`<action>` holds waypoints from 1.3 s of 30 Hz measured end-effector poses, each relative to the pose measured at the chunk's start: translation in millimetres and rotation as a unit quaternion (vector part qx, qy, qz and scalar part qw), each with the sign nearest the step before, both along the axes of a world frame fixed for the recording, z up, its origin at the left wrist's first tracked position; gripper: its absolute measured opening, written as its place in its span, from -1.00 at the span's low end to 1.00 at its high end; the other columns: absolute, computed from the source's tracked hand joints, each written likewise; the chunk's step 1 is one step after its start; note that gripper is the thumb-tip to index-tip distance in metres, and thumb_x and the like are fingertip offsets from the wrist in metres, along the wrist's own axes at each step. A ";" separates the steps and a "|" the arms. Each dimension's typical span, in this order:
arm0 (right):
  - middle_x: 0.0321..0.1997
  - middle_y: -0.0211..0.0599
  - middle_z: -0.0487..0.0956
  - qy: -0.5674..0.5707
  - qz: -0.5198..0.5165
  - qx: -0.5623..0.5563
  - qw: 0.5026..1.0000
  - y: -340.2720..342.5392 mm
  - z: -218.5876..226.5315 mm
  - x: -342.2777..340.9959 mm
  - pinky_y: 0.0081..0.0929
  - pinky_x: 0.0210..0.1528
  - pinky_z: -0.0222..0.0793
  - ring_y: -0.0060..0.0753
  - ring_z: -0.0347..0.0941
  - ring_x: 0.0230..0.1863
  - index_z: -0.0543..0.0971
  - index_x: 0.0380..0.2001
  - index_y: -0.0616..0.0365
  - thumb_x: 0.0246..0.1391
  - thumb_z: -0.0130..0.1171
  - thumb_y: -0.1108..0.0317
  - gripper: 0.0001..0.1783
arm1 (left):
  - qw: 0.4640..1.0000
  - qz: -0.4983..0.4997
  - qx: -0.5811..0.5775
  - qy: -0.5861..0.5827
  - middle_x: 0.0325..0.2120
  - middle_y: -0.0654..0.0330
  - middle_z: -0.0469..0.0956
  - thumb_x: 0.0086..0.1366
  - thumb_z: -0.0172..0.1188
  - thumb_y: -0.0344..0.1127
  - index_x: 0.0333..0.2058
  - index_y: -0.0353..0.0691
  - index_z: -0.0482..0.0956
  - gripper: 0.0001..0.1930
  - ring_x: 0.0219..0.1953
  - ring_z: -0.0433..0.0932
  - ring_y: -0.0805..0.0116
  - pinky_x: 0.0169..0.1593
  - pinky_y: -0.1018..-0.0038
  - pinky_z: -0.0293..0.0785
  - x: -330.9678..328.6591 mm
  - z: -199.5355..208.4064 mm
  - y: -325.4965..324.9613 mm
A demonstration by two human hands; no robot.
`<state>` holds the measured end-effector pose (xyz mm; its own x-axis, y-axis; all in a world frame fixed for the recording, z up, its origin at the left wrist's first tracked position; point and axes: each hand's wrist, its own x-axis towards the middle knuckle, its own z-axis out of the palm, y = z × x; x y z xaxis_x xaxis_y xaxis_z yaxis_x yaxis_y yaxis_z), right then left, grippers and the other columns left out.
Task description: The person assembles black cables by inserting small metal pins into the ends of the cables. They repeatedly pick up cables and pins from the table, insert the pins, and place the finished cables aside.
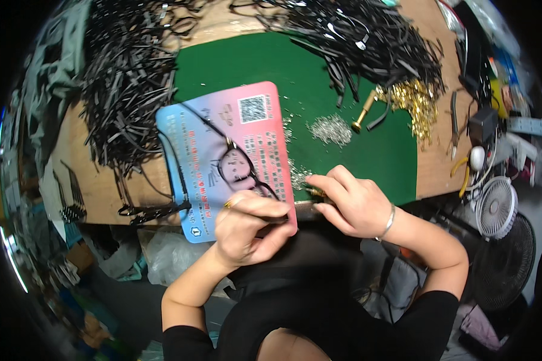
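Observation:
My left hand [247, 225] is closed around one end of a black eyeglasses frame [254, 180], its thumb and fingers pinching near the hinge. One temple of the frame stretches away toward the far left. Beneath it lies a blue-and-pink printed mat [193, 162] with a square code in one corner. Just right of the mat, my right hand [358, 204] has its fingers curled together by a small heap of tiny silver screws [298, 177]. A bit of gold-coloured metal shows at those fingertips, too small and blurred to name.
A larger heap of silver screws [331, 130] lies on the green mat [235, 63], near a brass-coloured tool [364, 112] and gold metal parts [417, 108]. Black glasses temples [123, 102] are piled left and far right. Pliers [454, 126] and a white fan [497, 207] are at right.

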<state>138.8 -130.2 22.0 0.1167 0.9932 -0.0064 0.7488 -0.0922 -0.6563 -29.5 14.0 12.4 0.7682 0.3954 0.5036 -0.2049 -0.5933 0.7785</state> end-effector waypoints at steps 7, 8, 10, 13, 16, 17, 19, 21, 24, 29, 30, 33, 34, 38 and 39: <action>-0.35 -0.23 0.40 0.050 0.037 -0.012 0.998 6.3 -9.1 4.5 -0.39 -0.46 0.41 -0.21 0.45 -0.48 0.40 -0.06 0.12 0.01 0.11 0.30 -0.61 | 0.986 0.053 0.076 0.136 -0.38 0.10 0.61 -0.11 0.39 -0.42 -0.21 -0.42 0.51 -0.57 -0.70 0.43 0.45 -0.60 0.57 0.39 -47.6 74.9 0.1; -0.36 -0.23 0.41 0.063 0.028 -0.026 0.997 4.5 -11.6 7.0 -0.40 -0.45 0.41 -0.22 0.45 -0.49 0.42 -0.07 0.14 0.00 0.11 0.32 -0.62 | 0.970 0.124 0.061 0.201 -0.39 0.10 0.62 -0.10 0.36 -0.46 -0.20 -0.43 0.51 -0.58 -0.75 0.37 0.49 -0.64 0.59 0.35 -65.2 81.7 -5.7; -0.39 -0.22 0.42 0.083 0.021 -0.036 0.996 8.5 -9.6 5.8 -0.41 -0.45 0.40 -0.23 0.45 -0.49 0.43 -0.10 0.16 -0.02 0.12 0.35 -0.64 | 0.903 0.330 -0.099 0.257 -0.47 0.17 0.63 -0.05 0.29 -0.51 -0.12 -0.43 0.48 -0.56 -0.76 0.21 0.72 -0.64 0.70 0.24 -85.3 76.4 -16.4; -0.39 -0.23 0.42 0.057 0.037 -0.028 0.997 12.8 -8.3 2.0 -0.40 -0.46 0.40 -0.22 0.44 -0.49 0.43 -0.11 0.17 -0.03 0.13 0.36 -0.64 | 0.866 0.254 -0.290 0.319 -0.51 0.22 0.62 0.06 0.21 -0.50 -0.09 -0.31 0.49 -0.63 -0.73 0.15 0.79 -0.64 0.72 0.15 -93.5 57.7 -12.6; -0.39 -0.23 0.42 0.046 0.043 -0.025 0.998 10.6 -8.7 1.3 -0.40 -0.47 0.39 -0.22 0.44 -0.50 0.44 -0.13 0.17 -0.04 0.15 0.36 -0.64 | 0.887 0.288 -0.170 0.317 -0.58 0.24 0.58 0.05 0.20 -0.49 -0.13 -0.31 0.50 -0.66 -0.72 0.23 0.63 -0.60 0.63 0.22 -87.2 48.9 18.5; -0.40 -0.24 0.42 0.042 0.045 -0.028 0.998 8.2 -8.7 1.3 -0.40 -0.47 0.39 -0.22 0.44 -0.50 0.44 -0.13 0.17 -0.05 0.15 0.36 -0.64 | 0.898 0.313 -0.063 0.301 -0.59 0.23 0.56 0.04 0.21 -0.48 -0.16 -0.31 0.51 -0.68 -0.65 0.30 0.50 -0.52 0.56 0.28 -86.7 40.5 31.6; -0.41 -0.24 0.41 0.037 0.043 -0.026 0.998 9.4 -5.7 2.7 -0.42 -0.48 0.39 -0.26 0.43 -0.52 0.44 -0.13 0.17 -0.05 0.16 0.36 -0.64 | 0.882 0.353 0.136 0.282 -0.50 0.15 0.54 -0.01 0.20 -0.47 -0.23 -0.29 0.54 -0.70 -0.37 0.40 0.15 -0.22 0.34 0.32 -77.1 33.3 50.9; -0.42 -0.25 0.41 0.035 0.035 -0.015 0.999 9.6 -3.5 0.9 -0.43 -0.49 0.38 -0.30 0.43 -0.53 0.44 -0.13 0.17 -0.05 0.16 0.36 -0.64 | 0.862 0.331 0.237 0.302 -0.35 0.11 0.51 -0.01 0.18 -0.47 -0.22 -0.26 0.54 -0.70 -0.20 0.40 0.09 0.01 0.18 0.23 -80.2 6.0 53.8; -0.43 -0.25 0.41 0.027 0.024 -0.009 0.999 7.7 -6.9 -0.6 -0.41 -0.49 0.38 -0.27 0.43 -0.53 0.44 -0.13 0.16 -0.05 0.16 0.36 -0.64 | 0.858 0.326 0.263 0.297 -0.33 0.10 0.49 0.01 0.17 -0.47 -0.23 -0.25 0.53 -0.73 -0.13 0.40 0.06 0.10 0.03 0.15 -80.9 -3.8 52.7; -0.42 -0.23 0.41 0.029 0.021 -0.045 0.998 9.1 -6.8 1.3 -0.39 -0.48 0.39 -0.20 0.44 -0.51 0.44 -0.13 0.15 -0.04 0.14 0.33 -0.65 | 0.889 0.354 0.191 0.221 -0.44 0.04 0.52 0.15 0.11 -0.44 -0.36 -0.30 0.51 -0.91 -0.38 0.49 0.14 -0.26 0.35 0.40 -74.6 21.9 106.5; -0.42 -0.23 0.41 0.029 0.027 -0.047 0.998 11.8 -6.8 -0.4 -0.39 -0.48 0.39 -0.20 0.44 -0.51 0.44 -0.13 0.15 -0.03 0.14 0.32 -0.65 | 0.882 0.384 0.181 0.204 -0.48 0.01 0.53 0.18 0.10 -0.38 -0.35 -0.31 0.48 -0.88 -0.43 0.52 0.10 -0.34 0.34 0.42 -67.8 23.7 129.6; -0.40 -0.23 0.42 0.013 0.042 -0.037 0.998 13.1 -8.7 -1.7 -0.38 -0.46 0.40 -0.20 0.44 -0.48 0.43 -0.12 0.13 -0.02 0.13 0.29 -0.65 | 0.815 0.424 0.129 0.372 -0.56 0.00 0.52 0.19 0.13 -0.23 -0.22 -0.30 0.36 -0.71 -0.44 0.52 -0.02 -0.32 0.22 0.41 -55.0 9.7 184.4; -0.38 -0.24 0.41 0.015 0.041 -0.037 0.998 10.8 -4.9 -1.6 -0.39 -0.45 0.40 -0.21 0.45 -0.46 0.43 -0.12 0.12 0.00 0.12 0.27 -0.65 | 0.816 0.438 0.134 0.352 -0.59 0.00 0.51 0.16 0.17 -0.22 -0.18 -0.32 0.35 -0.65 -0.43 0.54 0.01 -0.32 0.22 0.40 -49.4 -0.3 192.4; -0.35 -0.22 0.40 0.033 0.023 -0.033 0.999 -3.1 -7.5 6.3 -0.36 -0.43 0.41 -0.18 0.45 -0.43 0.42 -0.14 0.12 0.02 0.12 0.25 -0.67 | 0.869 0.390 -0.012 0.304 -0.57 0.27 0.47 0.14 0.18 -0.24 -0.08 -0.34 0.33 -0.57 -0.60 0.44 0.40 -0.48 0.52 0.39 -73.1 -6.4 233.1; -0.35 -0.20 0.40 0.036 0.008 -0.028 0.999 -6.3 -8.3 8.6 -0.34 -0.41 0.42 -0.16 0.44 -0.42 0.41 -0.14 0.13 0.02 0.11 0.25 -0.66 | 0.875 0.354 -0.132 0.303 -0.57 0.33 0.43 0.15 0.18 -0.24 -0.06 -0.33 0.34 -0.57 -0.61 0.37 0.54 -0.51 0.63 0.32 -59.5 7.7 231.4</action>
